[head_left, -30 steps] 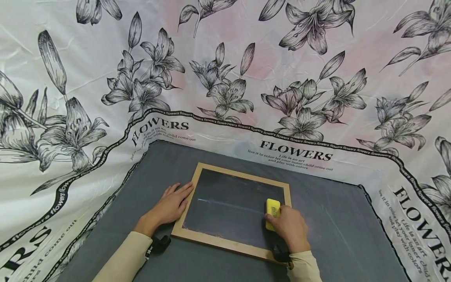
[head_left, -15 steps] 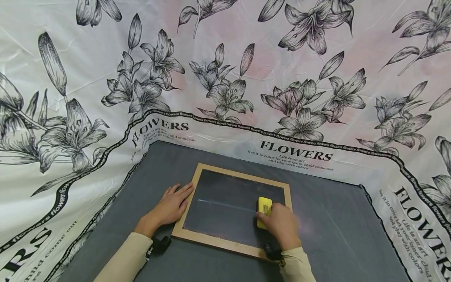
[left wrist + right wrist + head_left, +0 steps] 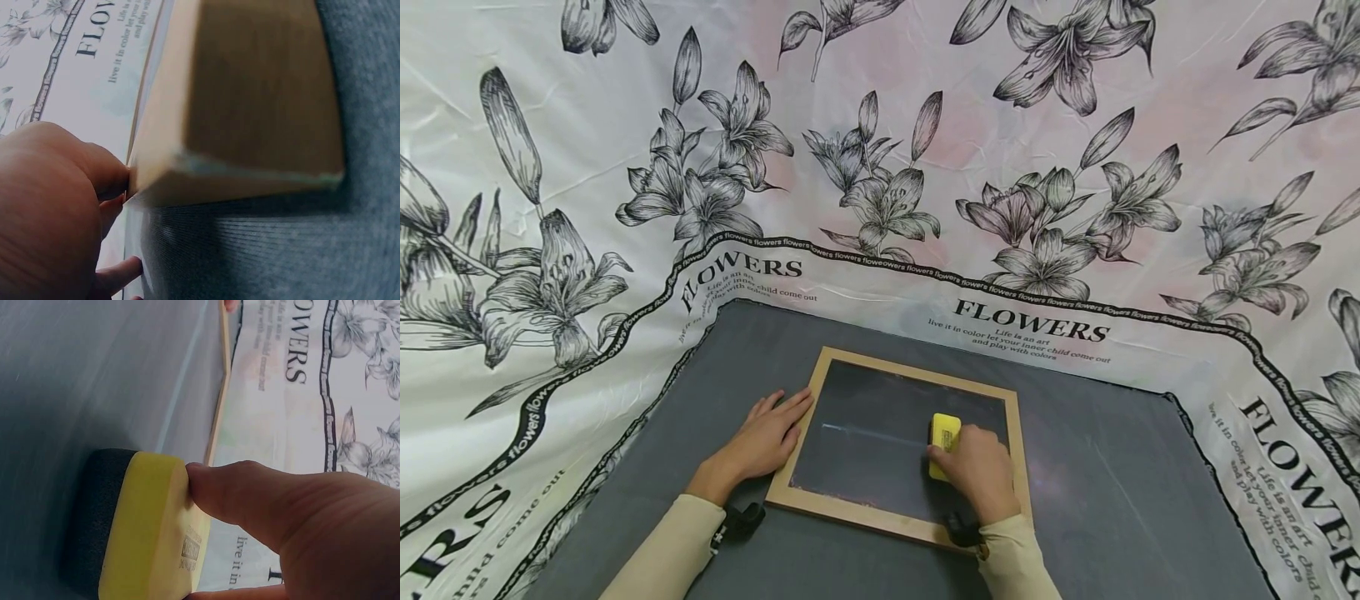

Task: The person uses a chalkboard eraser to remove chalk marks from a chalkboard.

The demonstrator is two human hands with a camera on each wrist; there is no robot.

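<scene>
A chalkboard [image 3: 865, 467] with a pale wooden frame lies tilted a little on the grey cloth. My right hand [image 3: 981, 471] grips a yellow eraser [image 3: 945, 433], its dark felt side down on the right half of the board. In the right wrist view the thumb [image 3: 234, 487] presses the eraser [image 3: 147, 525] near its printed mark. A faint chalk line [image 3: 857, 432] runs from the board's left part to the eraser. My left hand [image 3: 763, 437] rests flat with its fingertips on the left edge of the frame; in the left wrist view its fingers meet the wooden frame [image 3: 256, 94].
Dark grey cloth [image 3: 1120, 467] covers the table around the board, with faint pale streaks on the right. White flower-printed sheeting [image 3: 887, 292] rises behind and at both sides. A black wrist strap device [image 3: 745, 521] sits below the left hand.
My right hand has slid the eraser leftward across the board, bit by bit along the chalk line's direction. The left hand and the board have stayed in place.
</scene>
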